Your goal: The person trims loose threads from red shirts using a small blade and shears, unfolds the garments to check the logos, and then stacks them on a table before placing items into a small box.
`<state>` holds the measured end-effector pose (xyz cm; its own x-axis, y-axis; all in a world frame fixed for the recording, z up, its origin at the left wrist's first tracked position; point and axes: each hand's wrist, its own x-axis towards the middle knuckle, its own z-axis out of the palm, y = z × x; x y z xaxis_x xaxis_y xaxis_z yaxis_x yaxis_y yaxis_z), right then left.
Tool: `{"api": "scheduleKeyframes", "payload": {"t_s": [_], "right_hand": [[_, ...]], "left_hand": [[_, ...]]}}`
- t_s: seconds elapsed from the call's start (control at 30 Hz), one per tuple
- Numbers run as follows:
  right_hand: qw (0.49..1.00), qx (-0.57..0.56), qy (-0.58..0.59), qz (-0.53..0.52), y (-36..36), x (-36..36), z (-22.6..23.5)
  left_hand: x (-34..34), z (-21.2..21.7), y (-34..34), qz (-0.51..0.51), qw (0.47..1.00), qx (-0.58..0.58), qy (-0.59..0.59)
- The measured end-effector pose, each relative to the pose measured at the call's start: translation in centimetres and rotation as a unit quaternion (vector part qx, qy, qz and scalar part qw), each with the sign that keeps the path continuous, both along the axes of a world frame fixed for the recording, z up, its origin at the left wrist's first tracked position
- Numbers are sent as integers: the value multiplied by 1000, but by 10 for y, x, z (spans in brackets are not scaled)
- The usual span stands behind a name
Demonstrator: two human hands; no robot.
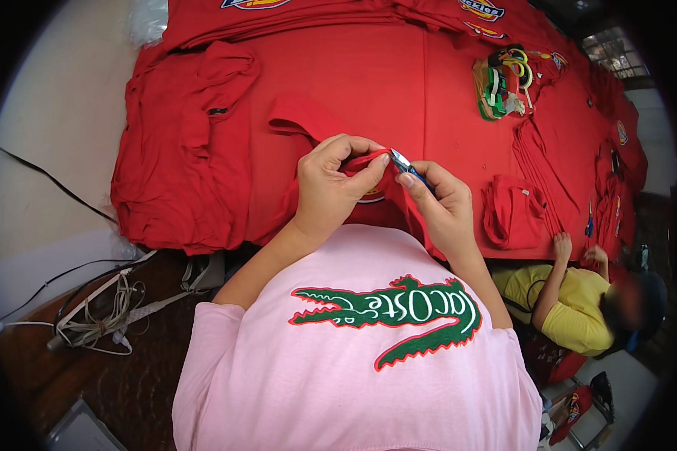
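Pink shirt filling six o'clock — your left hand is pinching red fabric, right hand gripping snips — work seemingly unfinished.

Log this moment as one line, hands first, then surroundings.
left hand: pinching red fabric | right hand: holding blue-handled snips, tips at fabric | left side: red garment pile | right side: co-worker

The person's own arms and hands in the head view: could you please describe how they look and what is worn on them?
The left hand and right hand are ungloved, and the forearms are bare. Pale pink sleeves end well above the wrists, part of a pink shirt bearing a green crocodile design edged in red.
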<state>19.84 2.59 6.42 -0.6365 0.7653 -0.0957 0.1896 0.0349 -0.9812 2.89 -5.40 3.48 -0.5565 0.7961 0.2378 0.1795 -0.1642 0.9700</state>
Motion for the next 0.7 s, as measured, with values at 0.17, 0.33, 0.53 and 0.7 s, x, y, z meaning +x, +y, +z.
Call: {"api": "scheduleKeyframes", "payload": {"t_s": [0.17, 0.33, 0.53, 0.7], "right_hand": [[1000, 20, 17, 0, 1, 0, -11], [1000, 5, 3, 19, 6, 1, -9], [999, 13, -18, 29, 8, 2, -1], [999, 31, -16, -10, 10, 5, -5]], "left_hand": [[-1, 1, -1, 0, 999, 4, 39], [-5, 1, -2, -9, 997, 17, 73], [-8, 4, -4, -29, 997, -2, 70], [-7, 8, -3, -34, 998, -21, 52]]}}
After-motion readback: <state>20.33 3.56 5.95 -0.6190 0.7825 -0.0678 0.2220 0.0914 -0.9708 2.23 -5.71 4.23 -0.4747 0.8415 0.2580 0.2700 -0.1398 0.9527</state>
